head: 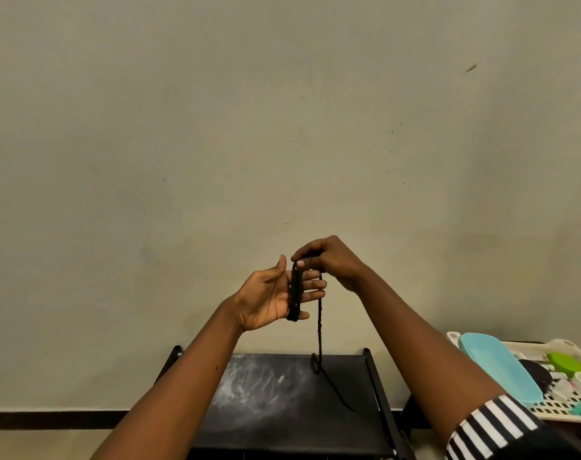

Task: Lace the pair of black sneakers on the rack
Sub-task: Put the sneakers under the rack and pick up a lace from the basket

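No sneakers are in view, so I judge lacing has not begun. Above the black rack, my left hand is flat with a black lace coiled around its fingers. My right hand pinches the coil's top, and the tail drops onto the rack.

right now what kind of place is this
Probably a room in a home: a bare painted wall, a black rack against it, and a plastic basket of household containers to the right. The hands are winding a black lace above the rack.
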